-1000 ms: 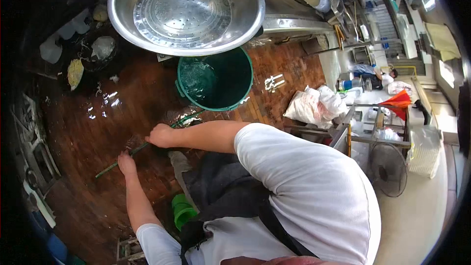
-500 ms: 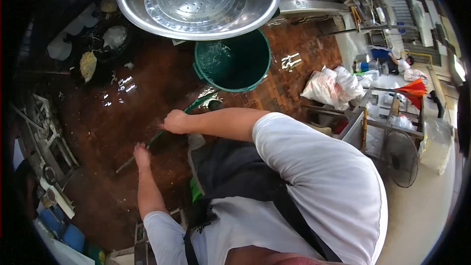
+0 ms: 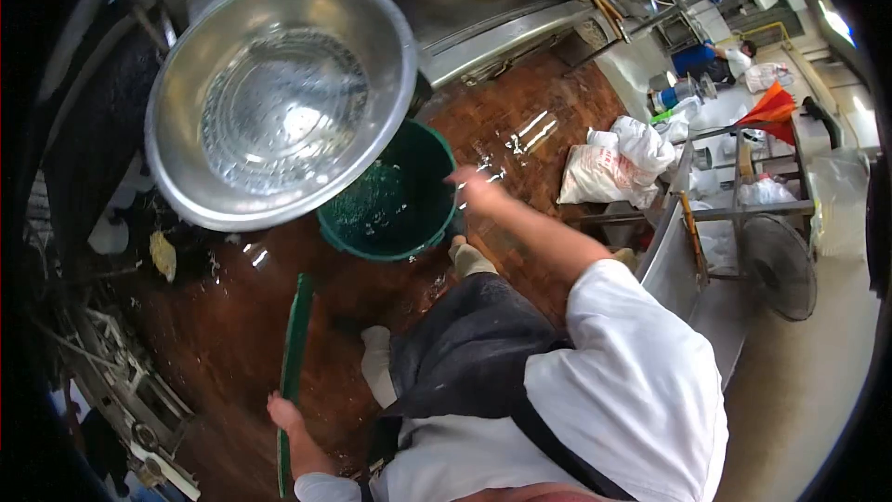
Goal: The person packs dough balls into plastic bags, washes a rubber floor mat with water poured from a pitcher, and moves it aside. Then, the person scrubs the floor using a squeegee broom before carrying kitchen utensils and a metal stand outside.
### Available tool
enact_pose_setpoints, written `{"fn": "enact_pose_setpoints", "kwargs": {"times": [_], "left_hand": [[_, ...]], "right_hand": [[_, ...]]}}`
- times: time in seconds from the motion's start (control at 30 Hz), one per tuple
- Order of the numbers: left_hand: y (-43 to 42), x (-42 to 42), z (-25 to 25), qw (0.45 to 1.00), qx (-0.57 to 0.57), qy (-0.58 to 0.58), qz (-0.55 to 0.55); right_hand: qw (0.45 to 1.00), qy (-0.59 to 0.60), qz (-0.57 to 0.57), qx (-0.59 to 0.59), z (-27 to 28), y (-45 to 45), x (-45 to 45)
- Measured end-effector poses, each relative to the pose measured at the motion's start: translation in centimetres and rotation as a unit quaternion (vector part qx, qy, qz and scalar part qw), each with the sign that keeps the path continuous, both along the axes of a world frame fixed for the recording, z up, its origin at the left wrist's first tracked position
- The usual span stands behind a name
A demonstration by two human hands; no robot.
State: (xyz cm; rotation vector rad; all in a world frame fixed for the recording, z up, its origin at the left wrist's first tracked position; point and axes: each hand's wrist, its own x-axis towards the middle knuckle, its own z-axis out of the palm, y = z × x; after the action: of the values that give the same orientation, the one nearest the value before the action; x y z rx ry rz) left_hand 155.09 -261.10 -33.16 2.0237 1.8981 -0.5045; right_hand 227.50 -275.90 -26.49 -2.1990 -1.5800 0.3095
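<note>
My left hand (image 3: pixel 286 411) is closed around a long green pole (image 3: pixel 295 344), which looks wide and flat in its upper part and points up across the wet floor. My right hand (image 3: pixel 478 190) is at the right rim of a large green bucket (image 3: pixel 373 254). Its fingers are smeared by motion, so I cannot tell whether they grip the rim. Rippling water (image 3: pixel 372 200) shows inside the bucket. Partly covering the bucket is a big metal basin (image 3: pixel 395 84), tilted in view, with a dimpled, wet bottom.
Wet brown tiles (image 3: pixel 520 102) cover the floor. White sacks (image 3: pixel 604 167) lie at the right, near a metal rack (image 3: pixel 743 209) and a round fan (image 3: pixel 779 265). Metal frames (image 3: pixel 125 363) stand at the left. Another person (image 3: pixel 737 63) is in the far background.
My right hand has left the green pole and moved to the bucket's rim. My left hand still holds the pole, now more upright in view. The camera has turned and the basin appears further left.
</note>
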Motion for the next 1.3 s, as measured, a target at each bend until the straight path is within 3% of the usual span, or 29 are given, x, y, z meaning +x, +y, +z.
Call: {"fn": "enact_pose_setpoints", "kwargs": {"times": [0.1,0.17,0.2,0.23,0.27,0.3,0.37,0.47,0.5,0.53,0.73,0.8,0.83,0.87,0.97,1.0,1.1,1.17,1.23,1.27,1.3], "left_hand": [[0.3,2.4,1.5,0.999,0.006,0.05,0.018],[-0.1,4.7,4.1,0.996,-0.019,0.087,-0.014],[-0.7,5.9,5.8,0.994,-0.015,0.104,0.004],[-1.3,7.6,7.0,0.993,-0.008,0.119,0.026],[-1.9,9.2,8.1,0.99,0.006,0.132,0.051],[-2.2,10.1,9.3,0.986,0.02,0.147,0.072],[-2.3,12.3,11.8,0.982,0.011,0.178,0.069],[-2.7,14.9,15.4,0.978,-0.002,0.204,0.039],[-3.2,15.6,16.5,0.982,0.021,0.188,0.021],[-3.6,16.6,16.8,0.972,0.027,0.224,0.071],[-4.7,21.5,19.8,0.956,-0.039,0.284,0.062],[-5.8,22.2,20.0,0.969,0.014,0.235,0.08],[-6.3,22.3,19.7,0.973,0.041,0.208,0.089],[-6.5,19.3,18.6,0.975,0.055,0.216,0.015],[-7.3,20.9,19.8,0.983,0.03,0.166,0.069],[-7.0,21.1,20.2,0.971,-0.022,0.22,0.09],[-7.6,19.7,19.4,0.977,0.083,0.194,0.034],[-8.0,21.0,19.7,0.979,0.041,0.164,0.113],[-8.4,22.0,20.2,0.977,0.033,0.138,0.16],[-8.3,22.3,19.5,0.977,0.048,0.127,0.167],[-9.3,22.1,19.7,0.974,0.065,0.118,0.18]], "right_hand": [[0.967,-0.05,-0.244,-0.048,4.5,-6.6,20.3],[0.92,-0.3,-0.233,-0.097,8.1,-8.5,34.8],[0.926,-0.24,-0.276,-0.094,8.5,-9.4,43.1],[0.905,-0.265,-0.324,-0.083,10.1,-9.0,48.9],[0.893,-0.324,-0.308,-0.051,10.0,-9.8,56.2],[0.87,-0.398,-0.274,-0.095,10.8,-10.2,62.5],[0.865,-0.385,-0.311,-0.081,16.5,-8.3,66.1],[0.834,-0.413,-0.349,-0.113,14.1,-8.9,79.8],[0.828,-0.409,-0.361,-0.127,14.3,-7.8,80.6],[0.822,-0.405,-0.374,-0.141,15.2,-7.0,81.5],[0.819,-0.32,-0.4,-0.257,16.3,-4.8,85.7],[0.814,-0.284,-0.403,-0.307,16.2,-4.1,87.0],[0.811,-0.287,-0.42,-0.289,15.5,-3.9,87.5],[0.807,-0.29,-0.438,-0.269,14.3,-4.0,87.8],[0.812,-0.258,-0.484,-0.2,12.3,-4.6,89.4],[0.815,-0.239,-0.498,-0.175,12.1,-4.5,89.5],[0.86,-0.193,-0.383,-0.277,12.8,-3.3,88.7],[0.869,-0.144,-0.365,-0.301,13.8,-2.4,86.5],[0.836,0.03,-0.467,-0.286,16.8,-0.5,81.6],[0.83,0.114,-0.441,-0.323,16.5,-1.1,82.9],[0.8,0.319,-0.463,-0.209,15.9,-2.5,84.2]]}}
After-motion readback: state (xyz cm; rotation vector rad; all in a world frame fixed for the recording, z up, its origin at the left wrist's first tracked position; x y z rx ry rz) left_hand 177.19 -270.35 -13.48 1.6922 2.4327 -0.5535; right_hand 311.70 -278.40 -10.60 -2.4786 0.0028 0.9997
